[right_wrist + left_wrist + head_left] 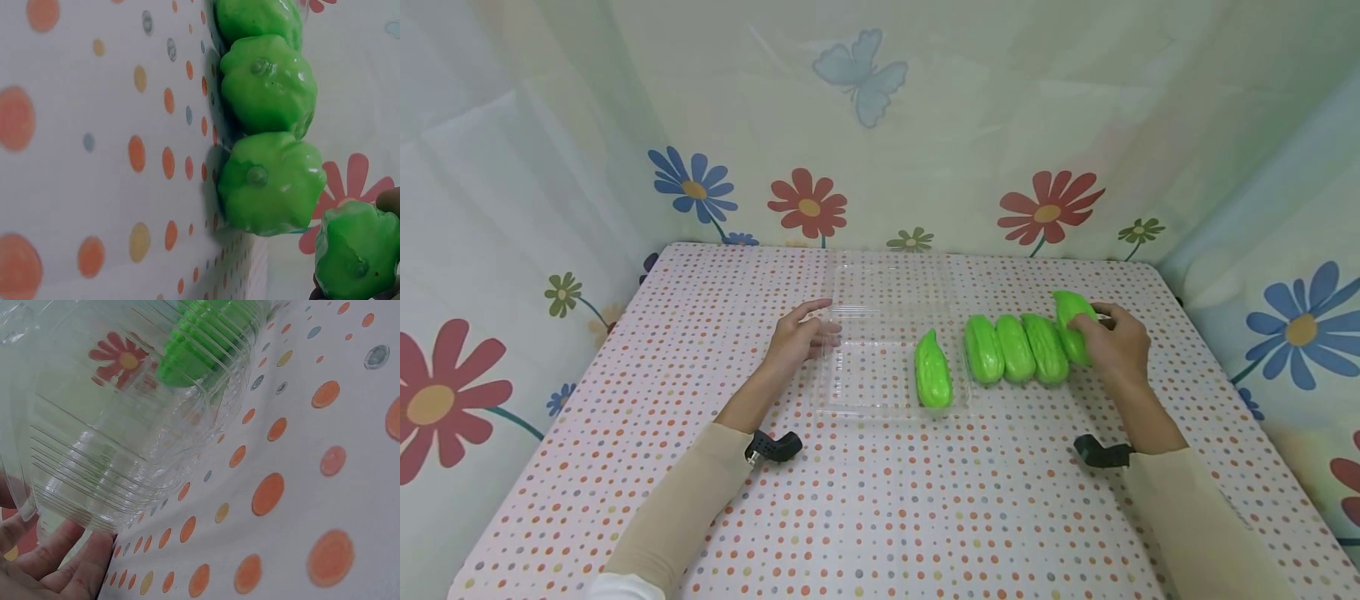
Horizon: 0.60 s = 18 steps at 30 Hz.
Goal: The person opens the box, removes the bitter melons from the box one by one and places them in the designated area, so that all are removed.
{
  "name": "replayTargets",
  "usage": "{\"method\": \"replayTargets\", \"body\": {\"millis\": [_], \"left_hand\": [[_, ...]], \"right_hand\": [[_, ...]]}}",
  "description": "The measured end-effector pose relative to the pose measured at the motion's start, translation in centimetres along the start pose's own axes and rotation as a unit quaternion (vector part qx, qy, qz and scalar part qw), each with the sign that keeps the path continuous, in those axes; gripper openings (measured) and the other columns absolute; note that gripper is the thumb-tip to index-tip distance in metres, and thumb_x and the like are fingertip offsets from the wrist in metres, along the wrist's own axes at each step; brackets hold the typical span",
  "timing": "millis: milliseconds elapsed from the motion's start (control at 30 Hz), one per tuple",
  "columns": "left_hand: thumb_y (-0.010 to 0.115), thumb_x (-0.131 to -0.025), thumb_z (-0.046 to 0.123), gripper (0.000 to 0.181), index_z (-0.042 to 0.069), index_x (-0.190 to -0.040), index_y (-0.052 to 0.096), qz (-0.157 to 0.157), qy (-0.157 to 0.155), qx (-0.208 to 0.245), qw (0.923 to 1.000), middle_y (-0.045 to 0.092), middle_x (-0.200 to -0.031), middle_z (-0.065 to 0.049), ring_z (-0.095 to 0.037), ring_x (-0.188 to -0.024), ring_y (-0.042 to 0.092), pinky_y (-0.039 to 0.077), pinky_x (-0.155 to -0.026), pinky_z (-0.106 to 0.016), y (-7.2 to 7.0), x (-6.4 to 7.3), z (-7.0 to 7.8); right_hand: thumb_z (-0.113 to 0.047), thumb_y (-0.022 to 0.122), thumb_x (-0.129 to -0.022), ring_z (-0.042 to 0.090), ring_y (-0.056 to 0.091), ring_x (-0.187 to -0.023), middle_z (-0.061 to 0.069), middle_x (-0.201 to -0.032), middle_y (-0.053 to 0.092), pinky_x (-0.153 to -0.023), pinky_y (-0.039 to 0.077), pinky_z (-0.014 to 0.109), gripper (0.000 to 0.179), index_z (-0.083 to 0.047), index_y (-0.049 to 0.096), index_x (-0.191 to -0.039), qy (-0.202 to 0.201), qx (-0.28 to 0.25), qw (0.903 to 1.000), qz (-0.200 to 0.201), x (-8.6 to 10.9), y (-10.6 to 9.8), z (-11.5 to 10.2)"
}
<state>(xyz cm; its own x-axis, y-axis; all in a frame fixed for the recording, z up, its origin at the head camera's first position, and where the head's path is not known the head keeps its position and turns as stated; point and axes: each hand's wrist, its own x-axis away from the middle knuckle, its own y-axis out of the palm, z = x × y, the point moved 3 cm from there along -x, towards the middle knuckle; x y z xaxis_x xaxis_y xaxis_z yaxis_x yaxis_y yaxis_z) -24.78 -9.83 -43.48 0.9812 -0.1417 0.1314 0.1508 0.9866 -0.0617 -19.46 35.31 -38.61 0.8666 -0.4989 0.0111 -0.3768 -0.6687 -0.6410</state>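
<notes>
My right hand grips a glossy green toy bitter melon, raised at the right end of a row of similar ones. Beside it on the table stand three more bitter melons, close together. My left hand is at the left side of a clear plastic clamshell box, its fingertips against the ribbed wall. Inside the box, along its right side, lies one bitter melon with its pointed end away from me. The box's lid lies folded back, away from me.
The table wears a white cloth with coloured dots. Behind it and at both sides hang flower-print curtains. A black wrist camera sits on the left wrist, another camera on the right.
</notes>
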Motion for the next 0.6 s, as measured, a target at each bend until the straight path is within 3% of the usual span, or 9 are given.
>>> {"method": "replayTargets", "body": {"millis": [167, 600], "left_hand": [[0.049, -0.099, 0.016, 0.049, 0.020, -0.148, 0.053, 0.000, -0.003, -0.005, 1.0000, 0.072, -0.121, -0.014, -0.029, -0.102, 0.073, 0.059, -0.081, -0.031, -0.1, 0.0, 0.0], [0.047, -0.099, 0.015, 0.050, 0.019, -0.148, 0.053, -0.003, 0.006, -0.003, 1.0000, 0.071, -0.121, -0.016, -0.029, -0.101, 0.073, 0.060, -0.080, -0.029, 0.0, -0.2, -0.1]], "right_hand": [[-0.033, 0.054, -0.095, 0.019, 0.051, -0.092, 0.012, -0.115, 0.055, -0.065, 0.047, 0.026, 0.061, -0.011, 0.048, -0.152, 0.010, 0.006, 0.9999, -0.004, -0.2, 0.0, 0.5], [-0.032, 0.053, -0.098, 0.036, 0.055, -0.107, 0.031, -0.135, 0.052, -0.070, 0.046, 0.033, 0.067, 0.001, 0.039, -0.154, 0.007, 0.037, 0.9974, -0.061, -0.9, 0.3, 2.7]]}}
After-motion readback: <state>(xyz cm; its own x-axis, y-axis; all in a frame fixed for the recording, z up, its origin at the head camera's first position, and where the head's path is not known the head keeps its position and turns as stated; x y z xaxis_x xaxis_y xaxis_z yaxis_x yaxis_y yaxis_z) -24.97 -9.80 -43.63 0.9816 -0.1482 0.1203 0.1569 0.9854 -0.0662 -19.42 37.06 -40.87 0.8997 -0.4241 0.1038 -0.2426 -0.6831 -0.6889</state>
